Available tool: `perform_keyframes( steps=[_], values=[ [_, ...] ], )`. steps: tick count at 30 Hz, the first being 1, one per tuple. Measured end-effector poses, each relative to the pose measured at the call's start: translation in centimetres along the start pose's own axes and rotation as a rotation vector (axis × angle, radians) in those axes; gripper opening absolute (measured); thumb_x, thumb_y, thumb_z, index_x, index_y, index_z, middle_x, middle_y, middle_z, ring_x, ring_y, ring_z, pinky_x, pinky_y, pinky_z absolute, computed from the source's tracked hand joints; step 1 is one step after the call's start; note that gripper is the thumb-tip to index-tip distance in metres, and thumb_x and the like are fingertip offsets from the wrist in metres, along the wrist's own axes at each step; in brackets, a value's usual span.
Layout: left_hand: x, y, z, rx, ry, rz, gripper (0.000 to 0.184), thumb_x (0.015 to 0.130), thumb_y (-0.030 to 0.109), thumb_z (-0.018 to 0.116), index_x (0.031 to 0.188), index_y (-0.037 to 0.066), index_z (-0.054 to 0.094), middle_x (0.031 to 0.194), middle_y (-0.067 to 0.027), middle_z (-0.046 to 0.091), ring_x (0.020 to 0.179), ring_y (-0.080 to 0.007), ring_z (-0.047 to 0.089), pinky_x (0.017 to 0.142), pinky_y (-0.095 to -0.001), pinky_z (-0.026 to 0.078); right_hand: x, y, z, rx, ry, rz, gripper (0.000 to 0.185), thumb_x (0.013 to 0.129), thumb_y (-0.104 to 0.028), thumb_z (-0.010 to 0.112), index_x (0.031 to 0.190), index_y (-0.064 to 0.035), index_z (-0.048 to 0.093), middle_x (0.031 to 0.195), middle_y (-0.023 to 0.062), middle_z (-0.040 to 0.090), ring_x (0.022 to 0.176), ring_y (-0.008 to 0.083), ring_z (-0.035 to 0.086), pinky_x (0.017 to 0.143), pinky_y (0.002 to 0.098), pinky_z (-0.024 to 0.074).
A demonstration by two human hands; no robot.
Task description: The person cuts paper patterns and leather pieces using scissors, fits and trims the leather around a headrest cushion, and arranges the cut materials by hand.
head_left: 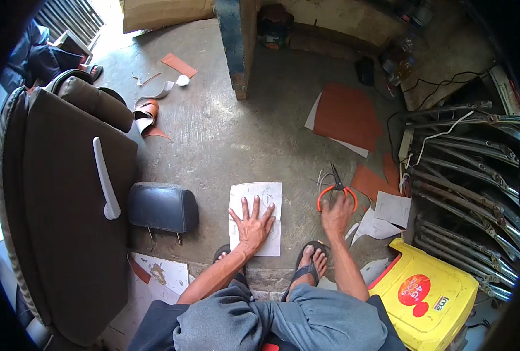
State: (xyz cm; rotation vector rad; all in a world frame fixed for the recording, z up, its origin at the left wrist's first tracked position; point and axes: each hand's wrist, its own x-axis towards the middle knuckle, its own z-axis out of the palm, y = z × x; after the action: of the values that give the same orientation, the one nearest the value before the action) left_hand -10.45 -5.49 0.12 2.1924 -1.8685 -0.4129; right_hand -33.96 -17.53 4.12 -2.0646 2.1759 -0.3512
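My left hand [251, 227] lies flat with its fingers spread on a white rectangular sheet [270, 240] on the floor between my feet. The sheet has a crease or seam across its middle and some faint marks. To the right, my right hand [336, 216] is over the orange handles of a pair of scissors [337, 181]. The dark blades point away from me and the handles are spread. Blur on these fingers hides whether they grip the handles.
Brown sheets [345, 117] and white offcuts [380, 222] lie to the right, near chrome metal tubes [464, 175]. A yellow box [429, 292] stands by my right knee. At left are a headrest [162, 207], a large dark seat [72, 205] and a brown shoe [147, 110]. A person sits at upper left.
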Motion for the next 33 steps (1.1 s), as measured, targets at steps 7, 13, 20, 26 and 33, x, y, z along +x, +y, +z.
perform_keyframes(
  steps=[7,13,20,26,33],
  values=[
    [-0.3,-0.2,0.7,0.053,0.003,0.023,0.052,0.097,0.048,0.057,0.148,0.038,0.05,0.165,-0.0168,0.025,0.15,-0.0535,0.009,0.101,-0.0872,0.001,1.3,4.7,-0.1,0.05,-0.162,0.015,0.067,0.077,-0.034,0.083,0.127,0.0001,0.055,0.126,0.0244,0.053,0.115,0.0424,0.054,0.098,0.0489,0.0443],
    [-0.4,0.0,0.4,0.067,-0.041,0.02,0.054,0.097,0.049,0.056,0.15,0.038,0.047,0.166,-0.0169,0.022,0.151,-0.0526,0.006,0.102,-0.0866,0.0,3.1,6.5,0.8,0.352,-0.275,0.253,0.055,0.073,-0.025,0.083,0.115,0.002,0.061,0.089,0.0178,0.071,0.084,0.0367,0.069,0.078,0.0448,0.0543],
    [0.0,0.2,0.0,0.05,-0.049,-0.001,0.052,0.097,0.048,0.055,0.147,0.036,0.051,0.165,-0.0172,0.024,0.152,-0.0499,0.001,0.104,-0.085,-0.002,3.7,4.9,-3.1,0.352,-0.541,0.302,0.043,0.069,-0.018,0.072,0.107,0.0005,0.065,0.094,0.0192,0.074,0.088,0.0353,0.072,0.079,0.0429,0.0556],
    [-0.3,0.1,0.1,0.063,-0.026,0.003,0.052,0.097,0.049,0.057,0.147,0.037,0.051,0.165,-0.0157,0.026,0.152,-0.0495,0.004,0.103,-0.0856,0.0,-0.1,4.5,-4.9,0.489,-0.696,-0.195,0.043,0.073,-0.023,0.075,0.109,-0.0026,0.064,0.1,0.0179,0.07,0.092,0.034,0.069,0.083,0.0436,0.054],
    [-0.2,0.3,-0.2,0.055,-0.041,0.001,0.05,0.099,0.048,0.054,0.147,0.036,0.051,0.165,-0.0161,0.026,0.152,-0.0498,0.003,0.104,-0.0848,0.0,0.2,3.7,-3.9,0.036,-0.51,-0.788,0.05,0.08,-0.038,0.078,0.116,-0.0083,0.062,0.112,0.014,0.063,0.109,0.0324,0.062,0.094,0.0438,0.0494]
  ],
)
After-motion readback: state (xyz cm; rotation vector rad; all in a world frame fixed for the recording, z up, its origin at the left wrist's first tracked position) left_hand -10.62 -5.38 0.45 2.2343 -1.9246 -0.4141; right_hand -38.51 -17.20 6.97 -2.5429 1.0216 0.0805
